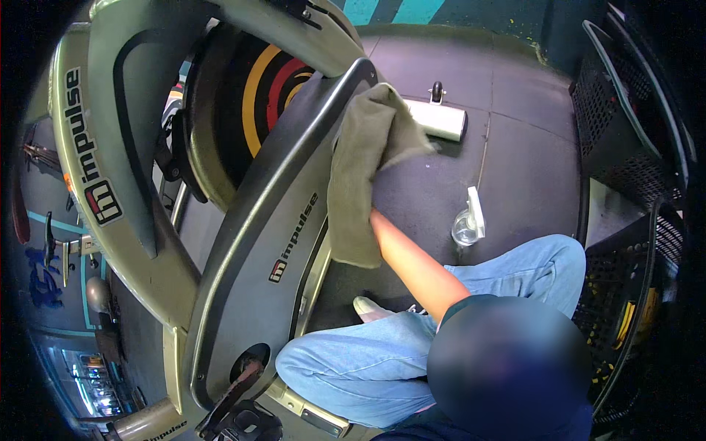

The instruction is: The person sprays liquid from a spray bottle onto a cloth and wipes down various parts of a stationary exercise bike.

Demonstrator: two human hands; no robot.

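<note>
My right forearm [413, 264] reaches up and left to a grey-green cloth [353, 182]. The cloth covers my right hand, so the fingers are hidden. It rests against the upper side of the grey frame cover [265, 237] of an Impulse exercise bike, and one loose corner hangs to the right. My left hand is out of view. I sit cross-legged in light blue jeans [358, 369], close beside the bike. A clear spray bottle [466, 229] with a white trigger head stands on the floor beyond my right knee.
The bike's flywheel [265, 99] bears yellow and red rings. A pale tubular foot [441, 120] with a small black wheel lies past the cloth. At lower left is a pedal [251, 424] on its crank. Black perforated plastic baskets [618, 118] stand along the right.
</note>
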